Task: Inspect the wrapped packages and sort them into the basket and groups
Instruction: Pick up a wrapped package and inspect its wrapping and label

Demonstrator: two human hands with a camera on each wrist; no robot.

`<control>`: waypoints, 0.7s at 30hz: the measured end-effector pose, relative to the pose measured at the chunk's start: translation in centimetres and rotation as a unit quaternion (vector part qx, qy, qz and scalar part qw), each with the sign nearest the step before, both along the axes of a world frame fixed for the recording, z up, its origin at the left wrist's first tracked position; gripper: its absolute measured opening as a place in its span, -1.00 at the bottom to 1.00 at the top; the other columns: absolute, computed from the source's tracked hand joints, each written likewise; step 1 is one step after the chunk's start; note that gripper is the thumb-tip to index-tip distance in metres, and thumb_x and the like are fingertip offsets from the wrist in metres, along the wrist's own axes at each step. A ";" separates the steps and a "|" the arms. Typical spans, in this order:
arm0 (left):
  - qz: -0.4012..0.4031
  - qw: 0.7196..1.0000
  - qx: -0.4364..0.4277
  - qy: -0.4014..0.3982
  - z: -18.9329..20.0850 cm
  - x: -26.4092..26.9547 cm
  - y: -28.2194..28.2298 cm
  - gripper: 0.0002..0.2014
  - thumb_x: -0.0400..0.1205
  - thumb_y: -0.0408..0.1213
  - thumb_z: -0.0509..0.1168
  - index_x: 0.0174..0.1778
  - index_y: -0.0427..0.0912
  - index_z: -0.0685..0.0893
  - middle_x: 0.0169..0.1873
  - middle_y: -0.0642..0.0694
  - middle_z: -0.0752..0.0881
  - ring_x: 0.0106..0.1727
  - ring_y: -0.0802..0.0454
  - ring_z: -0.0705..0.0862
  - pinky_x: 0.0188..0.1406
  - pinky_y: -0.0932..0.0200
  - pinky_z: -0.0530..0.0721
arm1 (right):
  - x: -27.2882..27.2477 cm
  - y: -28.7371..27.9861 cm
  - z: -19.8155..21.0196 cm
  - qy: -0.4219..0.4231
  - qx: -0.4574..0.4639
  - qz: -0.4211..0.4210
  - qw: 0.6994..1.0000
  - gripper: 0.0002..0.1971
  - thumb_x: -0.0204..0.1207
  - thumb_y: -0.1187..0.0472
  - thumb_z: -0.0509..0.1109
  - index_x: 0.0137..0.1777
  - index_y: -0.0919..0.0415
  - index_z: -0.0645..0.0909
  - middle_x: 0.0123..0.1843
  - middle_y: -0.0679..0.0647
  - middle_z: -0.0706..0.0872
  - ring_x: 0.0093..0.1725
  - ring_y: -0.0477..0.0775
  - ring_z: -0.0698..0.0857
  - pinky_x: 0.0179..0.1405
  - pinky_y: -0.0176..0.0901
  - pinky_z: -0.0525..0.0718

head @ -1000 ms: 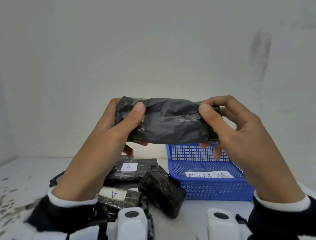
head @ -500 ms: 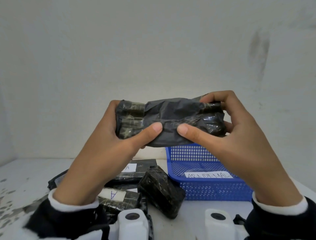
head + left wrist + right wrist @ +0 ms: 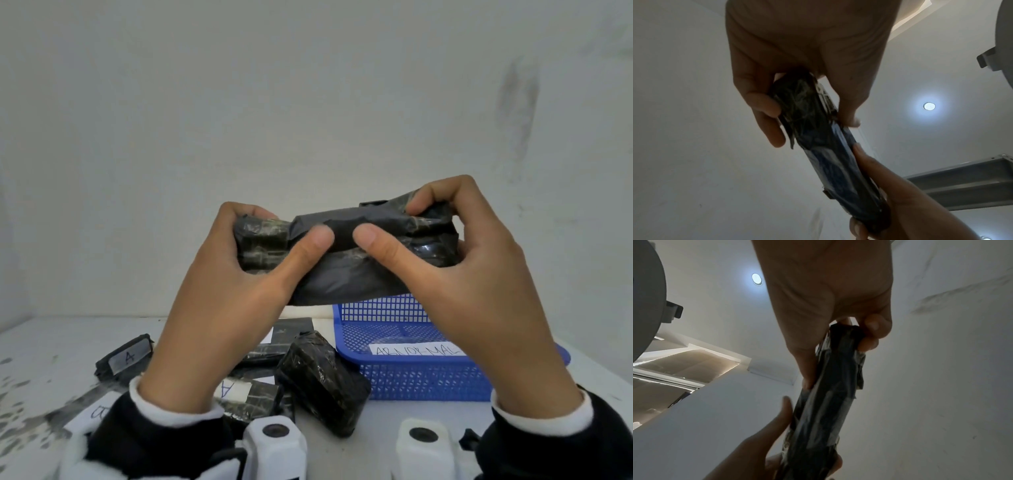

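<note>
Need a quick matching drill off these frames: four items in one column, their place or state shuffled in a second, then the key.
Column 1
1. held black package
2. blue basket
3. package labelled A
4. unlabelled black package

Column 2
a. lies at the far left of the pile on the table
b. gripped at both ends by the left hand and right hand, above the table
c. carries a strip reading ABNORMAL
d. lies on the table just left of the basket

Pairs: 1-b, 2-c, 3-a, 4-d
</note>
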State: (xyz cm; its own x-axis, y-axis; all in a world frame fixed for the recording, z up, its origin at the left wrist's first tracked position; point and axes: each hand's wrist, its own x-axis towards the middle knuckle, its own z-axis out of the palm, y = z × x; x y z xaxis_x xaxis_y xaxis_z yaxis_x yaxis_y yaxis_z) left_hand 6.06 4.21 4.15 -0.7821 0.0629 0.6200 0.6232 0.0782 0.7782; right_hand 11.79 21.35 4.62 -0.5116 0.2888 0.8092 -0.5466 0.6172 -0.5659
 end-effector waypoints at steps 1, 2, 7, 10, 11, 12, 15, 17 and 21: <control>-0.012 1.000 -0.006 -0.006 0.1 0.1 0.0 -0.43 0.19 0.48 0.19 -0.08 0.15 0.55 -0.30 0.31 0.72 -0.42 0.28 0.71 -0.38 0.21 0.65 | 0.0 0.0 0.1 -0.001 0.001 -0.002 1.000 -0.57 0.23 -0.22 0.60 -0.05 -0.10 0.52 0.00 -0.08 0.72 -0.09 -0.13 0.75 -0.24 -0.46 0.63; -0.026 0.999 -0.012 -0.015 0.2 0.2 0.1 -0.44 0.25 0.51 0.06 -0.08 0.18 0.53 -0.29 0.30 0.72 -0.45 0.21 0.73 -0.50 0.31 0.60 | 0.0 0.0 0.1 -0.002 0.000 -0.003 1.000 -0.58 0.25 -0.23 0.59 -0.05 -0.09 0.52 0.00 -0.06 0.72 -0.11 -0.11 0.75 -0.23 -0.43 0.64; -0.048 0.998 0.011 -0.029 0.2 -0.4 -0.4 -0.65 0.52 0.27 0.25 0.14 0.24 0.49 -0.09 0.12 0.75 -0.43 0.04 0.72 -0.55 0.23 0.60 | 0.1 0.4 0.5 -0.003 -0.048 0.071 0.996 -0.74 0.49 -0.12 0.44 0.13 -0.31 0.49 -0.04 -0.20 0.71 -0.31 -0.19 0.73 -0.32 -0.40 0.61; -0.059 0.997 0.033 -0.025 0.1 -0.8 -0.7 -0.41 0.32 0.26 0.43 0.24 0.13 0.58 0.04 0.13 0.79 -0.24 0.04 0.80 -0.03 -0.28 0.74 | 0.2 1.2 0.4 -0.041 -0.082 0.084 0.992 -0.49 0.44 -0.02 0.52 0.35 -0.37 0.48 0.10 -0.15 0.81 -0.02 -0.15 0.82 0.12 -0.17 0.71; -0.067 0.997 0.032 -0.026 0.1 -0.9 -0.7 -0.41 0.29 0.26 0.38 0.21 0.09 0.63 0.04 0.11 0.80 -0.14 0.02 0.82 0.11 -0.36 0.69 | 0.2 1.3 0.4 -0.059 -0.086 0.086 0.991 -0.56 0.43 -0.01 0.53 0.31 -0.27 0.58 0.08 -0.14 0.84 0.04 -0.14 0.82 0.22 -0.06 0.70; -0.077 0.996 0.033 -0.030 0.1 -1.0 -0.7 -0.45 0.31 0.24 0.36 0.17 0.07 0.67 0.04 0.10 0.81 -0.06 0.01 0.82 0.19 -0.39 0.65 | 0.3 1.4 0.5 -0.079 -0.079 0.086 0.990 -0.65 0.44 -0.03 0.52 0.24 -0.18 0.67 0.05 -0.14 0.85 0.06 -0.13 0.82 0.26 -0.01 0.70; -0.084 0.995 0.051 -0.031 0.0 -1.3 -0.8 -0.63 0.45 0.07 0.34 0.16 0.08 0.68 0.03 0.10 0.82 0.04 0.05 0.80 0.29 -0.29 0.62 | 0.5 1.4 0.6 -0.121 -0.023 0.057 0.991 -0.69 0.40 -0.29 0.35 0.07 -0.24 0.69 -0.12 -0.33 0.82 -0.20 -0.30 0.77 -0.06 -0.38 0.68; -0.091 0.994 0.055 -0.027 0.0 -1.4 -0.9 -0.75 0.57 -0.07 0.37 0.17 0.09 0.66 -0.02 0.11 0.83 0.02 0.07 0.80 0.22 -0.17 0.68 | 0.5 1.4 0.7 -0.139 0.007 0.041 0.989 -0.63 0.32 -0.36 0.25 -0.01 -0.23 0.66 -0.35 -0.37 0.74 -0.45 -0.31 0.65 -0.42 -0.58 0.52; -0.117 0.991 0.051 -0.042 0.4 -1.0 -1.2 -0.81 0.61 0.03 0.33 0.10 0.13 0.64 -0.14 0.08 0.84 -0.12 -0.05 0.84 -0.12 -0.09 0.75 | 0.6 1.4 0.8 -0.121 -0.004 0.058 0.991 -0.62 0.36 -0.32 0.27 -0.01 -0.14 0.71 -0.47 -0.31 0.67 -0.47 -0.32 0.61 -0.41 -0.52 0.49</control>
